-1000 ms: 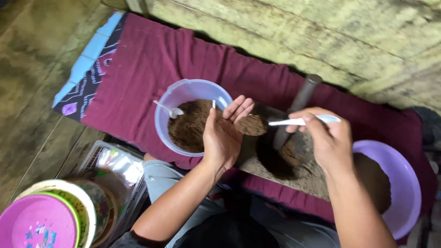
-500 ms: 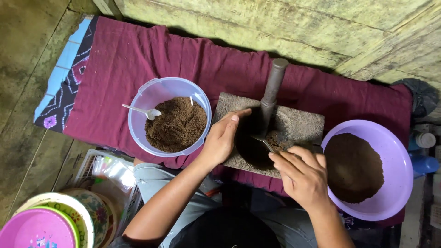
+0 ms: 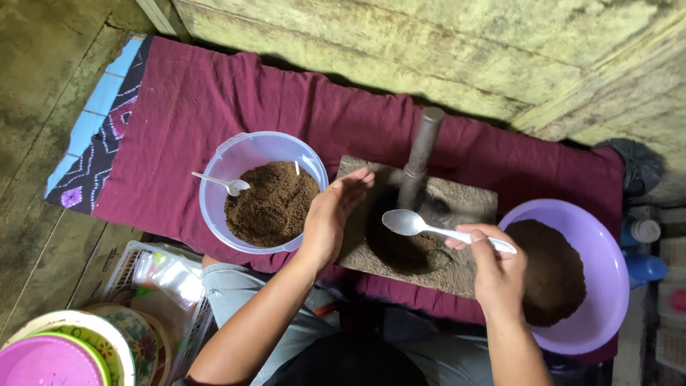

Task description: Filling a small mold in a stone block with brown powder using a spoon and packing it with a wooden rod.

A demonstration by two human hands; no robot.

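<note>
Taking the stone mortar [image 3: 457, 271] as the landmark: far to its left, at the lower corner, sat a stack of patterned plates [image 3: 64, 350], and beside them a white plastic basket [image 3: 153, 268]. Nearer, just left of the mortar, a clear tub [image 3: 218, 200] on the maroon cloth [image 3: 214, 107] held brown powder and a small white spoon [image 3: 225, 184]. The left hand [image 3: 330, 214] rested at the mortar's left edge, between tub and hollow, palm turned toward the hollow, fingers straight and pressed together, holding nothing. A grey pestle [image 3: 420, 154] stood in the mortar's hollow and leaned toward the back wall. Over the hollow hung a white plastic spoon [image 3: 411, 224], its bowl empty. The right hand [image 3: 496, 268] lay over the mortar's right end, thumb and fingertips pinching the spoon's handle near its end. Just right of the mortar sat a purple bowl [image 3: 607, 286] with a mound of darker brown powder.
</note>
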